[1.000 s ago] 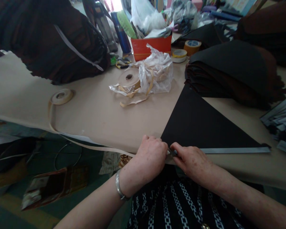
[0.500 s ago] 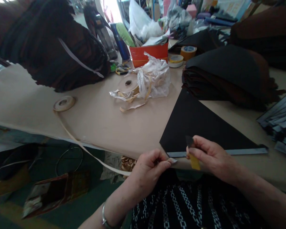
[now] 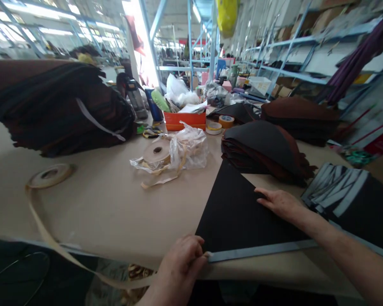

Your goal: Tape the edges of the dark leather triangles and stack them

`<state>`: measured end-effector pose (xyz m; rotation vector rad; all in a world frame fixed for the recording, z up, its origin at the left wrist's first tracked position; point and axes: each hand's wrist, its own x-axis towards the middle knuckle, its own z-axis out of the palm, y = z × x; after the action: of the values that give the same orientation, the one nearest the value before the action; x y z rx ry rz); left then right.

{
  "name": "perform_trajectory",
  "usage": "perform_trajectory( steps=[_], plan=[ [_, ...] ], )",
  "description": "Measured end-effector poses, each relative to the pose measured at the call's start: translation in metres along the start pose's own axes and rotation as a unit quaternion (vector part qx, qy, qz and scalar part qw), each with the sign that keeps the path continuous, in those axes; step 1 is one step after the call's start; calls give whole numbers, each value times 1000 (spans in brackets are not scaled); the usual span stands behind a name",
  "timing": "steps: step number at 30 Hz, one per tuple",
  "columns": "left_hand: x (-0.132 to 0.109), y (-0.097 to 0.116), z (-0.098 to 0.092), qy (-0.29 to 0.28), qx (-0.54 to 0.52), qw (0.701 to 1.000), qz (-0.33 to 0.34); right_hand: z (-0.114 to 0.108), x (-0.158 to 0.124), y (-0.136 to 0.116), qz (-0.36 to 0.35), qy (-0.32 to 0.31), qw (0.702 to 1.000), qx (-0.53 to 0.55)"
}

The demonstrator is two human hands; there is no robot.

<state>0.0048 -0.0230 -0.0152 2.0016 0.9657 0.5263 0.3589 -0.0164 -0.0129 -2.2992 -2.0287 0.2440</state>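
Note:
A black fabric panel (image 3: 239, 212) lies on the table with a pale grey strip (image 3: 258, 250) along its near edge. My left hand (image 3: 185, 261) is closed at the strip's left end, its thumb and fingers pinched together by the panel's corner. Beige tape (image 3: 79, 263) runs from a roll (image 3: 51, 175) at the left, over the table edge and up to my left hand; the tape's end is hidden in the fingers. My right hand (image 3: 282, 204) reaches over the panel's right side, fingers stretched out, with nothing visible in them.
Behind the panel sits a stack of dark cut pieces (image 3: 261, 144). Grey-edged pieces (image 3: 347, 191) lie at the right. Another tape roll (image 3: 156, 152) rests beside a clear plastic bag (image 3: 191, 148). Farther back are an orange box (image 3: 185, 121) and a large dark stack (image 3: 60, 110).
The view has tilted up. My right hand has moved away from my left and over the panel; the yellow-handled blade it held is out of sight. My left hand has come to the panel's corner.

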Motion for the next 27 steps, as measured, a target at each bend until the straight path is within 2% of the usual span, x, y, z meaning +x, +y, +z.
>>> perform_trajectory(
  steps=[2, 5, 11, 15, 17, 20, 23, 27],
  plan=[
    [1, -4, 2, -24, 71, 996, 49, 1, -17, 0, -12, 3, 1000, -28],
    [2, -9, 2, -60, 131, 988, 57, 7, -55, -1, -32, 9, 998, -47],
    [12, -12, 1, -76, 141, 986, 51, 36, -145, 4, -55, 33, 996, -57],
    [23, -2, 8, -71, 124, 989, 37, 42, -176, 4, -15, 7, 999, -33],
    [25, 9, 11, -80, 84, 993, 1, 31, -176, 1, 11, -28, 999, 12],
    [27, 28, 15, -94, -17, 993, -62, 3, -159, -12, 42, -58, 986, 149],
    [29, 43, 18, -114, -109, 982, -106, -21, -129, -38, 58, -52, 947, 312],
    [30, 50, 22, -109, -165, 971, -131, -27, -98, -81, 38, -122, 880, 458]
  ],
)
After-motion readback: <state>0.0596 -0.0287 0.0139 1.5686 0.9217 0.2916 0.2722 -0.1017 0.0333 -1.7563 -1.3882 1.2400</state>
